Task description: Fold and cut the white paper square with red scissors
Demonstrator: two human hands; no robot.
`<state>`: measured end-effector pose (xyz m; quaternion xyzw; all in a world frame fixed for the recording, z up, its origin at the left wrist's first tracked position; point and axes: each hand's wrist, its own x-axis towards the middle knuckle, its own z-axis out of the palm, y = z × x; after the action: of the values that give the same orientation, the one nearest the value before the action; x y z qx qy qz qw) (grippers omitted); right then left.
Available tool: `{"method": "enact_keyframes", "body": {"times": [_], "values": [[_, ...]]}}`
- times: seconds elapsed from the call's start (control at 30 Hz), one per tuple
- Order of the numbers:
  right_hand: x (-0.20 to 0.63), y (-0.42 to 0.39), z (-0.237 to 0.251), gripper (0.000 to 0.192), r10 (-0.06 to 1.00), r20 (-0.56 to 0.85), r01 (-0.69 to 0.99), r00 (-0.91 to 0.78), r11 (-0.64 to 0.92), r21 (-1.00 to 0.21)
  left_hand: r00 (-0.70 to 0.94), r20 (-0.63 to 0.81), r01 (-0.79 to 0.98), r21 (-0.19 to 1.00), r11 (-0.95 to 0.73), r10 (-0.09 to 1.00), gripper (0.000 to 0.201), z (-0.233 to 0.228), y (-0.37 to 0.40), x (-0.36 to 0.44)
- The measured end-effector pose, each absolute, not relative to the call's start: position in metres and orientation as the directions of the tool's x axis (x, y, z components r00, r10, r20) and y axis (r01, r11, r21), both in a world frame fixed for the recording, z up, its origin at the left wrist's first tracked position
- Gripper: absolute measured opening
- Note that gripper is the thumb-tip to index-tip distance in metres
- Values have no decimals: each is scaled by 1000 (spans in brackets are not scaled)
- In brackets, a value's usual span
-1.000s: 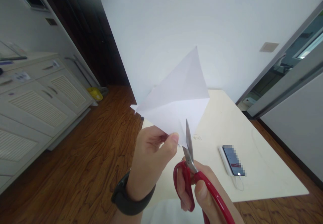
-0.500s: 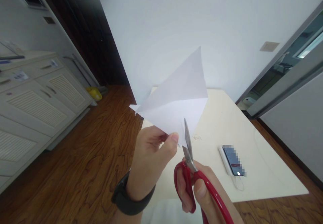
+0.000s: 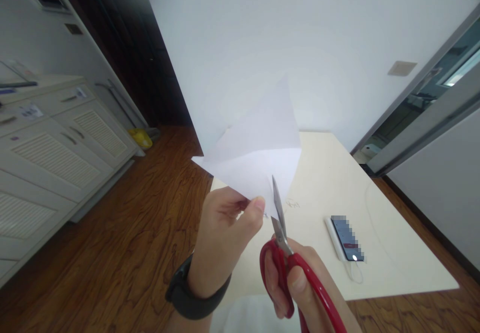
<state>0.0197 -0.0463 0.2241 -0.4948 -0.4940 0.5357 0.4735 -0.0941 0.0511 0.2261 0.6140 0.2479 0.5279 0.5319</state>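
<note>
**Scissors meet folded paper in mid-air**

A folded white paper (image 3: 258, 148) is held up in front of the camera, above the near end of a pale table (image 3: 337, 183). The left hand (image 3: 225, 233) pinches its lower corner between thumb and fingers. At the paper's 5 o'clock, the right hand (image 3: 300, 288) grips red-handled scissors (image 3: 285, 253), whose blade overlaps the paper's bottom edge. A phone (image 3: 347, 238) lies on the table at 4 o'clock; white cabinets (image 3: 56, 148) stand at 9 o'clock.

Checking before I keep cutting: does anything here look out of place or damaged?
Nothing stands out. The left hand pinches the folded white paper, the right hand works the red scissors, and the phone lies flat on the table.
</note>
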Motion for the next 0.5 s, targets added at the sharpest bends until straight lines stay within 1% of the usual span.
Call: {"method": "enact_keyframes", "body": {"times": [0.17, 0.3, 0.5], "values": [[20, -45, 222, 53, 995, -74, 5, -68, -74, -997, 319, 382, -258, 916, -308, 867, 28, 226, 51, -94], [18, -46, 218, 53, 996, -51, 13, -74, -50, -999, 317, 383, -264, 914, -308, 867, 27, 226, 51, -94], [17, -48, 220, 51, 998, -34, 15, -60, -33, -999, 308, 290, -198, 951, -237, 906, 32, 229, 50, -94]]}}
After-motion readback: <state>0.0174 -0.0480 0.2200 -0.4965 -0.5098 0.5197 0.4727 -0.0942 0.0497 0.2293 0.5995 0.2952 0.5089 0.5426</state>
